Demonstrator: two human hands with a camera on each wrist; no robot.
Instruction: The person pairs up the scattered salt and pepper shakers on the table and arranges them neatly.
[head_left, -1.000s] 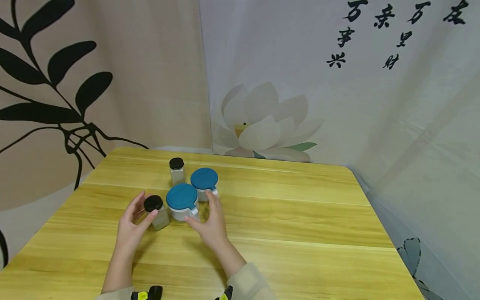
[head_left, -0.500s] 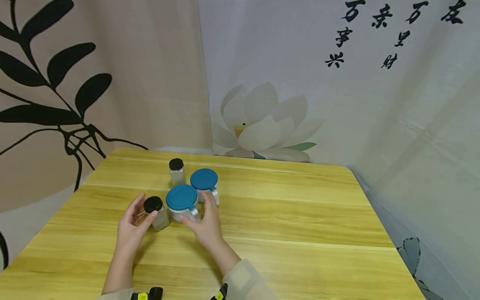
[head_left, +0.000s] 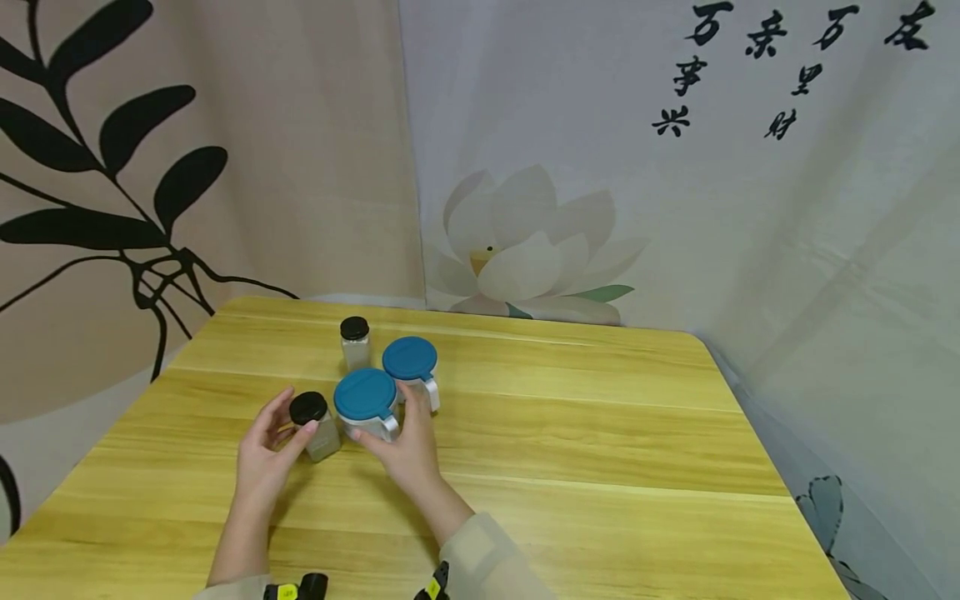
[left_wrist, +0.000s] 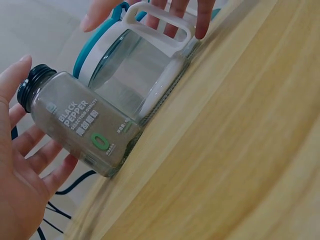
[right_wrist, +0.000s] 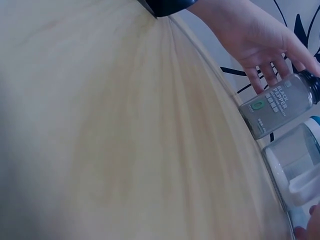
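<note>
My left hand [head_left: 261, 467] holds a square glass jar of black pepper [left_wrist: 82, 122] with a black cap, thumb by the cap and fingers behind the glass. The jar stands upright on the wooden table. Right beside it is a clear glass seasoning jar [head_left: 365, 398] with a blue lid, white handle and a little white content at the bottom. My right hand [head_left: 411, 450] grips this seasoning jar around its handle side, thumb in front and fingers reaching behind. In the right wrist view only a bit of the right fingers shows at the lower right corner.
A second blue-lidded jar [head_left: 410, 358] stands just behind the first. Left of it is another small black-capped jar [head_left: 355, 343] with pale content. The wooden table [head_left: 600, 433] ends at a printed cloth backdrop [head_left: 675, 225].
My right hand has shifted slightly left, closing in around the near blue-lidded jar, its thumb now farther along the front. The left hand and the jars stay in place.
</note>
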